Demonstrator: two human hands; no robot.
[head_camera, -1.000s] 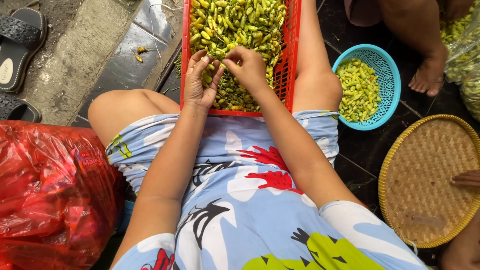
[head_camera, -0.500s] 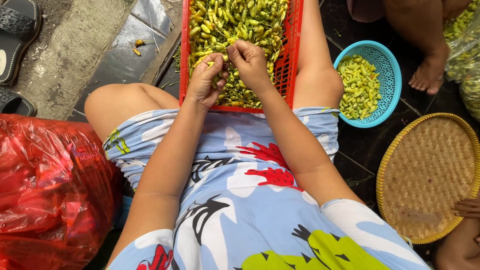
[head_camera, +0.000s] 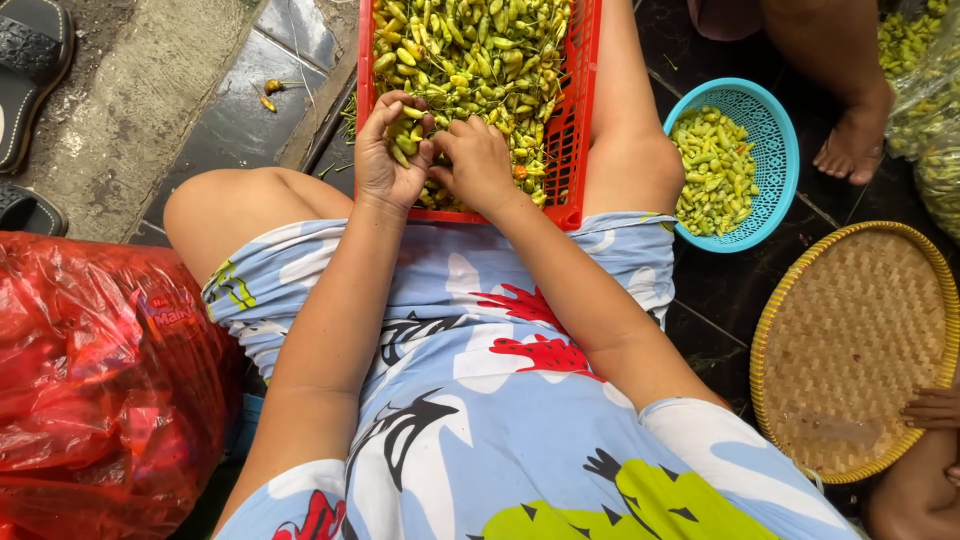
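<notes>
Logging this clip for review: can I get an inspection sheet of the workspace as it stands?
Surface: dark tiled floor, wet-looking, beside a concrete strip.
Job's things: red crate of green-yellow chillies between the knees; blue basket holding more chillies.
Clutter: stray chilli bits on the tiles, red plastic bag, woven tray, black sandals.
Grips: left hand cupping several chillies; right hand picking at them.
Cables: nothing seen.
Surroundings: another person's foot and hand nearby.

Tiled floor (head_camera: 230, 120) under baskets, tray
</notes>
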